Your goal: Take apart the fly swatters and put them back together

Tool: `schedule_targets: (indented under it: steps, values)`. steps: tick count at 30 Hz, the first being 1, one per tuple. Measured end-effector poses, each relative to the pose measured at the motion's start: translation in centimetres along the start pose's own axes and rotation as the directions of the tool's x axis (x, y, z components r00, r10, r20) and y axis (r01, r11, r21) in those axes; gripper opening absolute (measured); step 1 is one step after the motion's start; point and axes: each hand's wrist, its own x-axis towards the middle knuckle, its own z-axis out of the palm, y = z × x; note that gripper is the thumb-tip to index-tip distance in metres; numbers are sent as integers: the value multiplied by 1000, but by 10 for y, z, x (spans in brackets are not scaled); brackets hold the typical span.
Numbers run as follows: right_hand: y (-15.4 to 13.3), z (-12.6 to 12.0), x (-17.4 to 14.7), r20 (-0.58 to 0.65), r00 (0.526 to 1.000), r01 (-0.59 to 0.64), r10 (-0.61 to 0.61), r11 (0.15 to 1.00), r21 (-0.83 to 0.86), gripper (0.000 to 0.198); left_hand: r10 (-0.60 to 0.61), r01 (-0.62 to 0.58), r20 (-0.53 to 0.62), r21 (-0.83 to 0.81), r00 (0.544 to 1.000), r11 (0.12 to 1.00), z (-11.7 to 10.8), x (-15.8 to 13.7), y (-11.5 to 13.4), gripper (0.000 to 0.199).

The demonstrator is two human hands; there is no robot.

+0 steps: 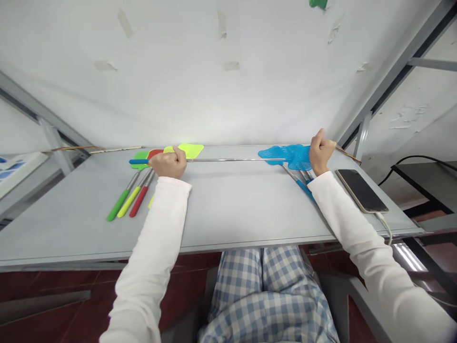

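A blue fly swatter with a long thin metal rod stretches level across the table. My left hand is wrapped round it near the blue handle, which sticks out to the left. At the other end my right hand is closed at the blue mesh head; its fingertips are partly hidden. Under and beside my left hand lie a green swatter, a yellow swatter, a red swatter and another yellow head. Several blue swatters lie below my right hand, partly covered by the sleeve.
A phone with a white cable lies on the right of the grey table. Behind rises a white wall with tape scraps. Metal frame bars stand at both sides.
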Motion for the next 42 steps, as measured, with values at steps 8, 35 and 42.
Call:
schedule_targets:
  steps: [8,35,42]
  values:
    - [-62,7,-32,-87,996,10,-11,1000,-9,84,123,-122,195,-15,973,992,20,-40,84,50]
    - [-63,6,-26,-21,989,140,-145,979,-149,57,594,-37,625,-672,507,739,17,-58,104,29]
    - [-92,7,-55,221,957,173,-188,981,89,40,418,450,631,-768,654,455,38,-72,113,39]
